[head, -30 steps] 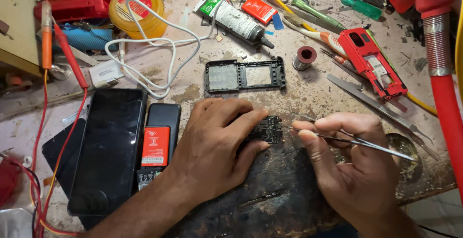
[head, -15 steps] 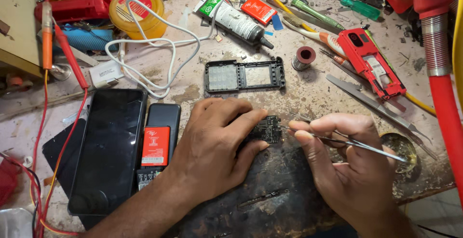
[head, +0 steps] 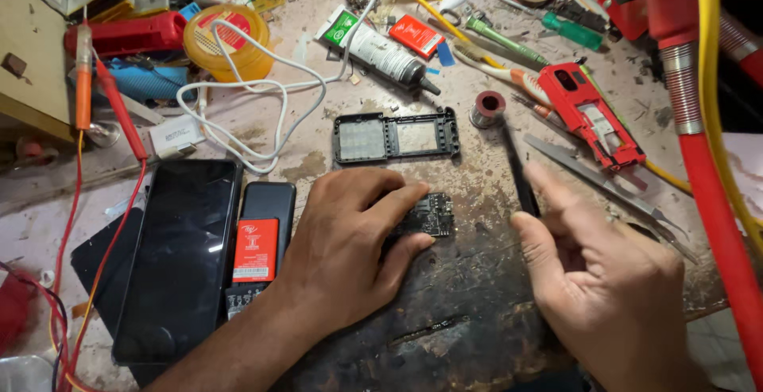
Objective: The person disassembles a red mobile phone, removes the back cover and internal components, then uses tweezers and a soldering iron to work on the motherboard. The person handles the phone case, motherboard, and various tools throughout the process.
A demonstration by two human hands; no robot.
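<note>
While the left hand (head: 350, 241) presses its fingers on the small circuit board (head: 429, 216) at frame centre, the right hand (head: 604, 281), pinching thin tweezers (head: 518, 171), should approach steadily.

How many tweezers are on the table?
2: thin dark tweezers held up in the right hand, and silver tweezers lying beside the red phone shell. The clutter may hide more.

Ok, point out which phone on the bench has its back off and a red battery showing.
The small keypad phone, right beside the left hand. Its orange-red battery is exposed, while the large smartphone to its left lies intact with its dark screen up.
</note>
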